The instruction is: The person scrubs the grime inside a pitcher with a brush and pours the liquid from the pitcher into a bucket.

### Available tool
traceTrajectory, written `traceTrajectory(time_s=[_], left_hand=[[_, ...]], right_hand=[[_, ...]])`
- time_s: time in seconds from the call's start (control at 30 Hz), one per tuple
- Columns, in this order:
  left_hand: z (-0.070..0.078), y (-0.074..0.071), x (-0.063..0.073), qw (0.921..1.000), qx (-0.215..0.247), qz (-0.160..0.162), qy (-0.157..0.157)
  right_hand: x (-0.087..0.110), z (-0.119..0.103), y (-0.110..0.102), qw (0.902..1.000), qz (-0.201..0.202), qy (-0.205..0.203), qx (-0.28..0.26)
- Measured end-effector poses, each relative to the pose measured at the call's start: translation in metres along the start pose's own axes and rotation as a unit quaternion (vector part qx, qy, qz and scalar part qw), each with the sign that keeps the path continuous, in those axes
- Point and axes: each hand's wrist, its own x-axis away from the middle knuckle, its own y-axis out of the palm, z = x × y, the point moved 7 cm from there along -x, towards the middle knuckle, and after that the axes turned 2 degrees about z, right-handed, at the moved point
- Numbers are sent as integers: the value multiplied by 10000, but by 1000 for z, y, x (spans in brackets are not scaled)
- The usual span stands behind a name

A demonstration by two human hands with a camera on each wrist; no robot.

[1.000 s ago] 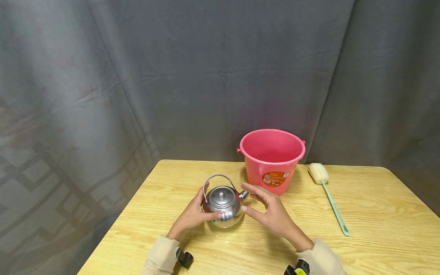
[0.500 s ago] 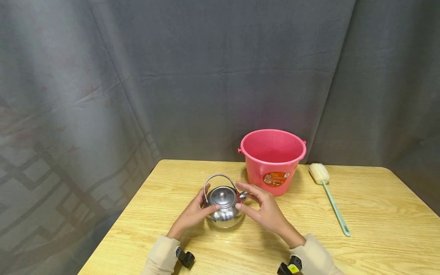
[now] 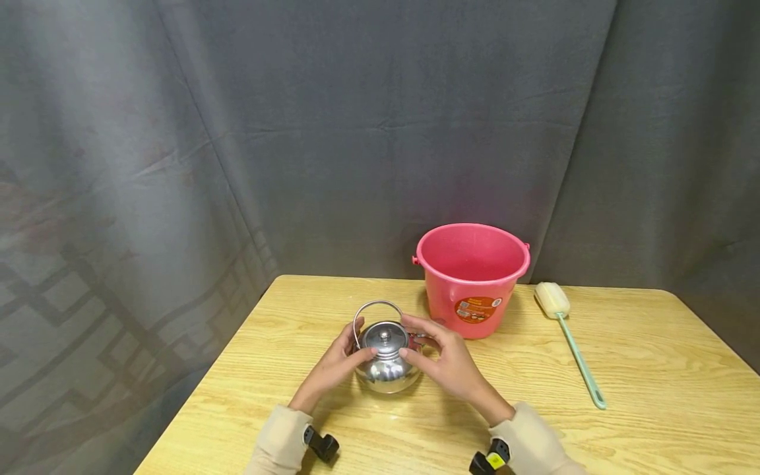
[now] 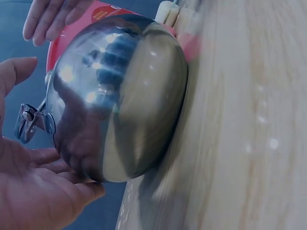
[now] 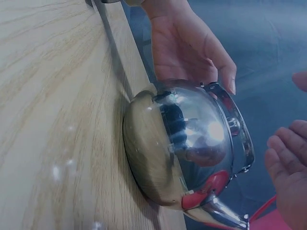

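A small shiny steel teapot (image 3: 388, 377) with a knobbed lid and an upright hoop handle stands on the wooden table. My left hand (image 3: 334, 367) reaches round its left side. In the left wrist view, those fingers (image 4: 72, 191) lie along the teapot's side, while the thumb (image 4: 19, 69) stays off it. My right hand (image 3: 452, 365) hovers at the spout side, its thumb near the lid in the head view. The right wrist view shows its relaxed fingers (image 5: 288, 148) apart from the teapot, with the spout (image 5: 223, 213) pointing that way.
Behind the teapot, to its right, a pink plastic bucket (image 3: 439, 297) with an orange label stands on the table (image 3: 297, 310). Further right lies a sponge brush (image 3: 553, 301) with a long green handle. A grey curtain (image 3: 380, 132) hangs past the table's far edge.
My right hand has moved left, over the spout and closer to the lid. The left thumb has risen from the teapot's belly toward the lid. The teapot stays in place.
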Motion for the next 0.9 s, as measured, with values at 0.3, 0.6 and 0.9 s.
traceTrajectory(time_s=[0.3,0.6,0.9], left_hand=[[-3,5,1,9994,96,-307,-126],[-3,8,2,9991,-46,-410,-118],[-5,7,2,9987,-230,-452,-46]], right_hand=[[-7,3,7,9998,-12,136,116],[-16,10,12,9984,-46,122,545],[-19,18,15,9978,-12,298,598]])
